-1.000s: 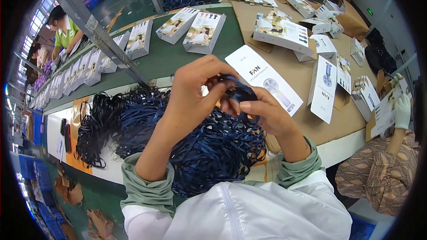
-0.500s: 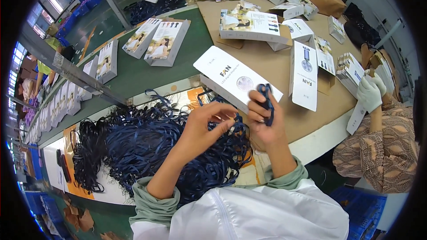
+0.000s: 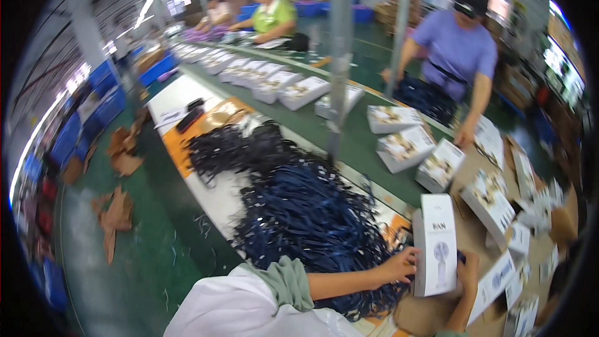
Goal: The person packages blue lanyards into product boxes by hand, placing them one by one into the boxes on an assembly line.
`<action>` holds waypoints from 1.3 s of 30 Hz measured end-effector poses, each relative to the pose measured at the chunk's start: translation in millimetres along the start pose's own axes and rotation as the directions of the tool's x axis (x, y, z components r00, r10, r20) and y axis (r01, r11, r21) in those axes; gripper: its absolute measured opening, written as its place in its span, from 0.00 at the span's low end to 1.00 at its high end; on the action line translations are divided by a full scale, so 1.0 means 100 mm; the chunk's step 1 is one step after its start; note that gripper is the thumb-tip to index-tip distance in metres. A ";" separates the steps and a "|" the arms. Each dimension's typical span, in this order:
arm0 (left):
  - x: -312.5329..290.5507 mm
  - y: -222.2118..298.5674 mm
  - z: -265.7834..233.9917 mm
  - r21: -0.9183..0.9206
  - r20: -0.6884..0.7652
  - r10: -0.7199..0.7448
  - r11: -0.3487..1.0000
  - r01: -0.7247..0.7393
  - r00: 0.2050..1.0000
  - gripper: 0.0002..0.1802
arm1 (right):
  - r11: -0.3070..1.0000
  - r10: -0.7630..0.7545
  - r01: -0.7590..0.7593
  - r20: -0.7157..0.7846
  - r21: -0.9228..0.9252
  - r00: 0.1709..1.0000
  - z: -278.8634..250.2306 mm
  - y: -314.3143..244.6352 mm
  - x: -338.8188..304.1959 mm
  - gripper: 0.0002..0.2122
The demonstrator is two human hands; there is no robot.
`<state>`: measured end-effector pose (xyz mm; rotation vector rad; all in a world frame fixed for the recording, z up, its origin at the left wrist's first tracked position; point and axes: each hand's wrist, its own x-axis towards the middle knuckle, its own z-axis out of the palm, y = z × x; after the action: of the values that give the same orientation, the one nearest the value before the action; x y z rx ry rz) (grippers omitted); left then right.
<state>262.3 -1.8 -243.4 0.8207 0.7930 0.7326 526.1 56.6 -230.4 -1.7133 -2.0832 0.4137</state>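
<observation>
Though partly unclear, dark lettering (image 3: 439, 227) on white box (image 3: 437, 243)

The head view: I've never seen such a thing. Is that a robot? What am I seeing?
No robot here: these are a person's bare hands, seen by a wide fisheye camera worn on the head, so straight edges bend. Picture left is the person's left. The left hand is at the left side of a white box with a fan picture; the right hand is at its other side, with something dark beside it, too blurred to name. On the white table lie a heap of dark blue straps and some black straps. Beyond, more white boxes line a green surface, and a co-worker in purple stands across it.
</observation>
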 end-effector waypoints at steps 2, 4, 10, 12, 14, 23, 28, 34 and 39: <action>-0.09 0.04 -0.08 -0.006 -0.068 0.021 1.000 -0.021 0.997 0.31 | 0.955 0.109 -0.121 0.059 0.272 0.992 0.03 -0.17 -0.02 0.05; -0.24 0.14 -0.17 -0.036 -0.091 0.025 0.999 -0.028 0.996 0.32 | 0.878 0.188 -0.216 0.107 0.428 0.976 0.05 -0.40 -0.14 0.05; -0.47 0.37 -0.21 -0.087 -0.020 0.010 0.996 -0.012 1.000 0.36 | 0.440 0.065 -0.057 0.031 0.896 0.997 0.24 -0.92 -0.35 0.13; -0.53 0.41 -0.22 -0.204 -0.026 0.023 0.979 -0.027 0.999 0.37 | 0.260 0.023 -0.060 0.056 0.964 0.998 0.27 -1.15 -0.42 0.17; -0.60 0.45 -0.23 -0.285 0.016 0.055 0.957 -0.048 0.998 0.36 | 0.341 -0.178 0.061 0.000 0.938 0.984 0.24 -1.39 -0.45 0.16; -1.26 0.44 -0.92 -0.513 0.221 0.152 0.858 -0.018 0.963 0.47 | 0.851 -0.519 0.523 -0.084 0.051 0.851 -0.98 -2.19 0.51 0.07; -1.19 0.59 -0.60 -0.621 0.278 0.180 0.783 0.033 0.944 0.46 | 0.616 -0.725 0.788 0.376 -0.021 0.577 -1.11 -2.64 0.60 0.06; -1.28 0.72 -0.64 -0.734 0.171 0.324 0.672 -0.099 0.930 0.45 | 0.652 -0.746 0.758 -0.148 0.033 0.649 -1.57 -2.63 0.61 0.12; -1.10 0.59 -0.94 -0.767 0.059 0.392 0.606 -0.209 0.918 0.44 | 0.621 -0.341 0.176 0.061 0.764 0.938 -0.20 -2.03 0.21 0.29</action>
<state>114.9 -30.0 -201.0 0.2495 0.0767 1.1476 358.3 36.0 -113.9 -0.8738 -1.8287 1.2034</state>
